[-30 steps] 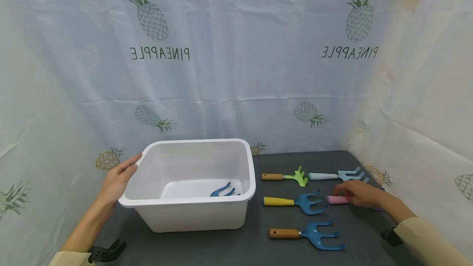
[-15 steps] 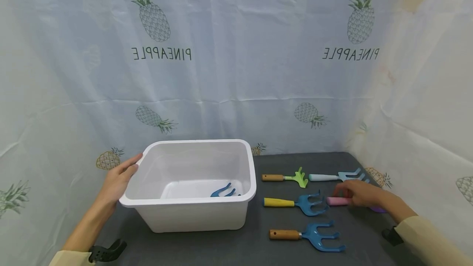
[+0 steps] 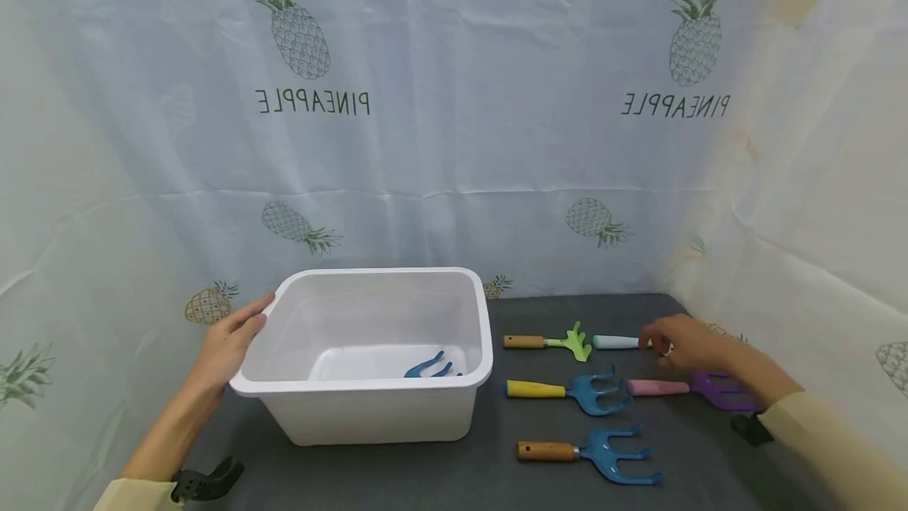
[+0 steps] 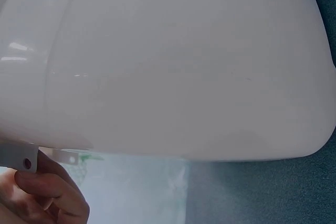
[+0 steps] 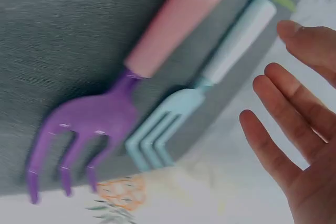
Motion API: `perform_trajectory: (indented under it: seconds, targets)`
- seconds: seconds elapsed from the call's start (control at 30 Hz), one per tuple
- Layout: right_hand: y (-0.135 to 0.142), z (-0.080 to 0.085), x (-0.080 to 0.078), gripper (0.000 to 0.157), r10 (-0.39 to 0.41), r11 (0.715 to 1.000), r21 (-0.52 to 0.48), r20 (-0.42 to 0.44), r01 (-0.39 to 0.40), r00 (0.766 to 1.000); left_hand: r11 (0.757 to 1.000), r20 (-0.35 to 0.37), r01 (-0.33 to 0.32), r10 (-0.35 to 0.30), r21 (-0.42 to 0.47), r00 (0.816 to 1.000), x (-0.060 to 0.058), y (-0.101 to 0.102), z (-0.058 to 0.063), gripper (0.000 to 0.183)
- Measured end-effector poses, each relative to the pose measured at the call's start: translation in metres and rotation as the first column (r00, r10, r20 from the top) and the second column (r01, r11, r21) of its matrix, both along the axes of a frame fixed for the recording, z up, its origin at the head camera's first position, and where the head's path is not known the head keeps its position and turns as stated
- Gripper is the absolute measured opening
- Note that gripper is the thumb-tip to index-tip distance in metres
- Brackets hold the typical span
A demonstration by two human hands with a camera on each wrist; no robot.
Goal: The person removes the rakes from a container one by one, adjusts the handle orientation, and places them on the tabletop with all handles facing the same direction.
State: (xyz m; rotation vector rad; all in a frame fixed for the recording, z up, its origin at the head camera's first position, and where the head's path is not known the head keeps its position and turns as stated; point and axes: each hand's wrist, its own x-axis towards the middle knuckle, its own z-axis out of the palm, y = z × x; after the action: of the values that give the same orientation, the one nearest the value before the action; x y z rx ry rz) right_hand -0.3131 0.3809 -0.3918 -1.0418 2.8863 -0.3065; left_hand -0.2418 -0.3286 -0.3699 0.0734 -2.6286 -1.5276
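Note:
My left hand [image 3: 229, 348] grips the left rim of a white plastic basin [image 3: 369, 416]; the left wrist view shows its fingers [image 4: 58, 195] curled at the rim. A blue-tined hand fork [image 3: 429, 369] lies inside, its handle hidden by the front wall. My right hand [image 3: 684, 343] hovers over a light-blue hand rake [image 3: 615, 342], covering its tines in the head view. From the right wrist, the fingers [image 5: 294, 114] are spread and hold nothing, apart from the rake. Just nearer lies a purple hand fork [image 3: 720, 391] with a pink handle, untouched.
On the dark table [image 3: 489, 487] lie a green hand rake [image 3: 576, 343] with a wooden handle, a blue fork with a yellow handle [image 3: 535, 389], and a blue fork with a wooden handle [image 3: 546, 451]. Pineapple-printed cloth [image 3: 454, 140] hangs behind and at both sides.
My right hand has left the pink-handled purple fork, which lies on the table, and moved back to above the light-blue rake. My left hand stays on the basin rim.

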Motion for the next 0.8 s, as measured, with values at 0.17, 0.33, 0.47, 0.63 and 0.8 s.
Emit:
perform_trajectory:
  seconds: [0.17, 0.33, 0.47, 0.63, 0.8]
  targets:
    - [-0.015, 0.023, -0.008, 0.026, 0.024, 1.0, 0.008, -0.038, -0.024, 0.999, 1.0, 0.0, -0.006, 0.006, -0.006, 1.0, 0.001, 0.0, 0.0, 0.059]
    - [-0.035, 0.047, -0.013, 0.029, 0.002, 1.0, 0.008, -0.058, -0.001, 0.998, 1.0, 0.008, -0.005, 0.005, 0.002, 1.0, 0.001, 0.0, 0.0, 0.059]
    - [-0.053, 0.066, -0.013, 0.032, -0.019, 1.0, 0.009, -0.075, 0.019, 0.997, 1.0, 0.009, -0.009, 0.009, 0.003, 1.0, 0.001, 0.002, 0.0, 0.059]
    - [-0.076, 0.082, -0.011, 0.035, -0.019, 1.0, 0.013, -0.079, 0.02, 0.997, 1.0, 0.008, -0.004, 0.004, 0.002, 1.0, 0.001, 0.002, 0.001, 0.058]
    - [-0.102, 0.091, -0.012, 0.037, 0.021, 1.0, 0.013, -0.098, -0.02, 0.995, 1.0, 0.013, -0.009, 0.009, 0.014, 1.0, 0.001, 0.001, 0.001, 0.058]
